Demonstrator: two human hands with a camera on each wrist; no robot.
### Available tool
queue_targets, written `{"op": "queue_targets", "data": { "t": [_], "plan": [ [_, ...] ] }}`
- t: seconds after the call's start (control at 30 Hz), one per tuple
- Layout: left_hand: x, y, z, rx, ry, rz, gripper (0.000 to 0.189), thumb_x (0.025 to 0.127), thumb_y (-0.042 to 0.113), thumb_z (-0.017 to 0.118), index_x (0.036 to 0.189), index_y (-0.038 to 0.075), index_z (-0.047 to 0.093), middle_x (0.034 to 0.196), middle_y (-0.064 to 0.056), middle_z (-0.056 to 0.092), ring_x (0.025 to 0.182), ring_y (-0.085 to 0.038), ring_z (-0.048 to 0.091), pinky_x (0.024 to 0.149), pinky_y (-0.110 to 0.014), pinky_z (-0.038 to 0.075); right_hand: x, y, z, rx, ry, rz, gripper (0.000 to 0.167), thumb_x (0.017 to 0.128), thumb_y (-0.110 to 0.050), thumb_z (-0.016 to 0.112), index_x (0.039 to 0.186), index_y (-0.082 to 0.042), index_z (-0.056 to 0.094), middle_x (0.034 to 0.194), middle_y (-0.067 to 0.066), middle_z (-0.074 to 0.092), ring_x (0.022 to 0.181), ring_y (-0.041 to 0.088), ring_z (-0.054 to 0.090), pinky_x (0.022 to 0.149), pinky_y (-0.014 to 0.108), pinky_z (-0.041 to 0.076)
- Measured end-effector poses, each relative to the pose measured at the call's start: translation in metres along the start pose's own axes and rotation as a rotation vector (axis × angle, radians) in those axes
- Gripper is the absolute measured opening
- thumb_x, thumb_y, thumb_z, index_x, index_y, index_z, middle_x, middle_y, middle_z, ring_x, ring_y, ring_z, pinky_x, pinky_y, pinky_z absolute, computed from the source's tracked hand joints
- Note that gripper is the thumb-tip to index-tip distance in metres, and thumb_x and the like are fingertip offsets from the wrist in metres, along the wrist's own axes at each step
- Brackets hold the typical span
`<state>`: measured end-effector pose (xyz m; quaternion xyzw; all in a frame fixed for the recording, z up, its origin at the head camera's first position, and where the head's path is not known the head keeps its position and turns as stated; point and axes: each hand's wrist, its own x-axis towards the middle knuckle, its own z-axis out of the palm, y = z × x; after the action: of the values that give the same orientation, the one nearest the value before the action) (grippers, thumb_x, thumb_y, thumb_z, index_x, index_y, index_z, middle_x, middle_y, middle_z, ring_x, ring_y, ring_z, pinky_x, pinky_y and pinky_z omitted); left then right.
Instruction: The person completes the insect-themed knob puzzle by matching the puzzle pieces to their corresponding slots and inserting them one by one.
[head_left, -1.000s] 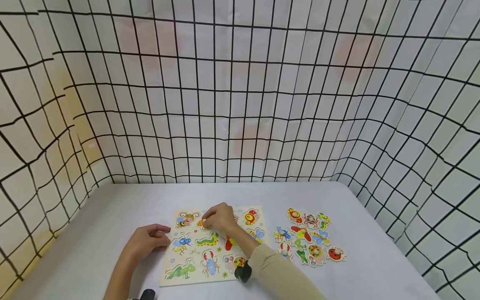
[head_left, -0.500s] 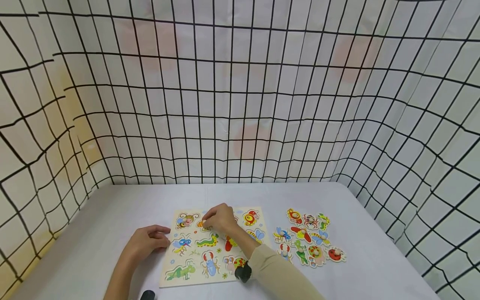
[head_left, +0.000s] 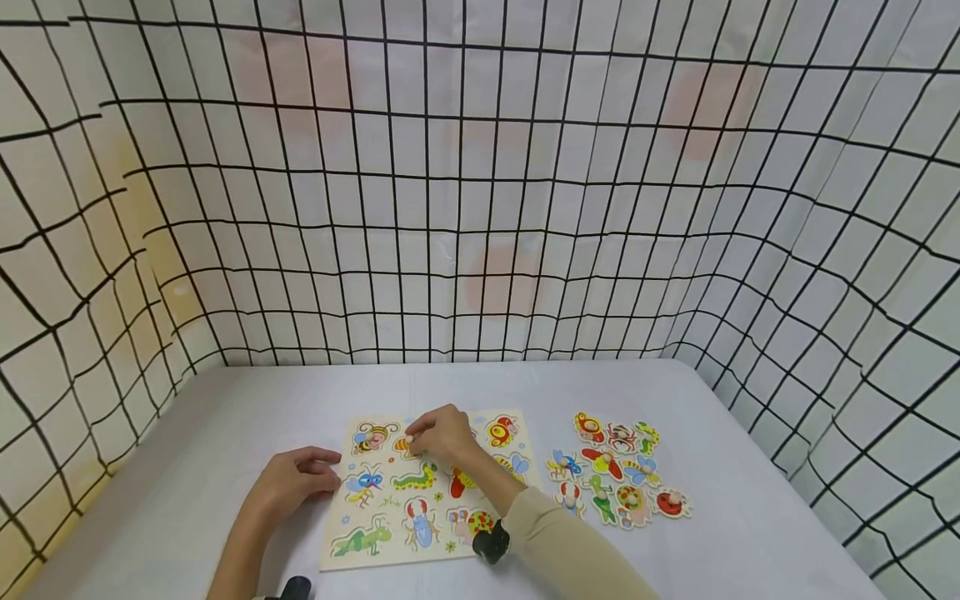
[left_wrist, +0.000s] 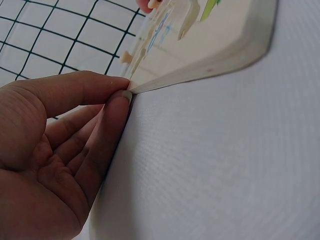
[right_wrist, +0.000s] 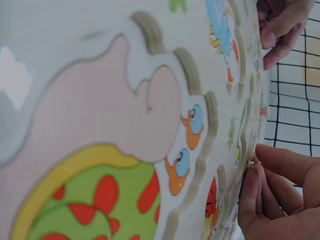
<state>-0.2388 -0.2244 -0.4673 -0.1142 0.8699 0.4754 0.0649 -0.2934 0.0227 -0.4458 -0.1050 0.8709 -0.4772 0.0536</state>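
Observation:
On the white table lies a wooden insect puzzle board (head_left: pixel 390 504). Near its far edge, my right hand (head_left: pixel 446 437) pinches the small wooden knob (right_wrist: pixel 254 158) of an orange-striped insect puzzle piece (head_left: pixel 402 447); the fingers partly cover the piece, so its exact kind is hidden. Left of it, a bee piece (head_left: pixel 372 438) with a knob sits in the board's upper left corner. My left hand (head_left: pixel 288 483) rests on the table, with thumb and forefinger touching the board's left edge. Close up, the left wrist view shows those fingertips against the board (left_wrist: pixel 225 55).
Right of the board, several loose knobbed insect pieces lie in a cluster, among them a ladybird (head_left: pixel 672 502), a spider (head_left: pixel 621 439) and a snail (head_left: pixel 632 504). A black wire grid (head_left: pixel 457 250) over white sheeting surrounds the table (head_left: pixel 247 400) on three sides.
The head view has tilted slightly. Both hands stay in nearly the same place, the right one still at the orange-striped piece and the left at the board's edge.

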Motion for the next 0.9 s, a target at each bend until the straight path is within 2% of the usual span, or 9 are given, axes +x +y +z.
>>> {"op": "queue_targets", "data": {
  "t": [0.3, 0.53, 0.67, 0.9],
  "plan": [
    [-0.004, 0.004, 0.001, 0.019, -0.004, -0.019, 0.039, 0.083, 0.009, 0.077, 0.121, 0.003, 0.07, 0.084, -0.004, 0.072, 0.074, -0.018, 0.062, 0.072, -0.029, 0.047, -0.003, 0.001, -0.014, 0.005, -0.001, -0.024, 0.021, 0.077, -0.006, 0.085, 0.097, -0.002, 0.08, 0.081, 0.005, 0.076, 0.071, 0.011, 0.06, 0.062, 0.024, 0.048],
    [-0.002, 0.001, 0.002, 0.003, -0.002, -0.017, 0.038, 0.083, 0.008, 0.077, 0.121, 0.003, 0.07, 0.084, -0.004, 0.072, 0.073, -0.018, 0.062, 0.069, -0.029, 0.049, -0.003, 0.003, -0.033, -0.041, 0.032, -0.046, 0.02, 0.078, -0.01, 0.084, 0.096, -0.003, 0.08, 0.074, 0.005, 0.073, 0.059, 0.017, 0.06, 0.054, 0.025, 0.045],
    [-0.001, 0.0, 0.001, 0.0, 0.001, -0.007, 0.038, 0.083, 0.008, 0.076, 0.121, 0.003, 0.07, 0.083, -0.003, 0.071, 0.073, -0.018, 0.061, 0.068, -0.029, 0.048, -0.005, 0.003, -0.046, -0.06, 0.04, -0.048, 0.019, 0.079, -0.012, 0.084, 0.096, -0.004, 0.08, 0.074, 0.004, 0.073, 0.068, 0.025, 0.067, 0.056, 0.026, 0.046],
    [-0.002, 0.001, -0.001, 0.011, 0.001, -0.004, 0.039, 0.083, 0.009, 0.077, 0.121, 0.004, 0.07, 0.084, -0.003, 0.072, 0.074, -0.018, 0.062, 0.07, -0.029, 0.047, -0.007, 0.011, -0.065, -0.058, 0.048, -0.06, 0.02, 0.081, -0.014, 0.083, 0.098, -0.004, 0.079, 0.08, 0.003, 0.075, 0.076, 0.026, 0.07, 0.062, 0.028, 0.049]
  ]
}}
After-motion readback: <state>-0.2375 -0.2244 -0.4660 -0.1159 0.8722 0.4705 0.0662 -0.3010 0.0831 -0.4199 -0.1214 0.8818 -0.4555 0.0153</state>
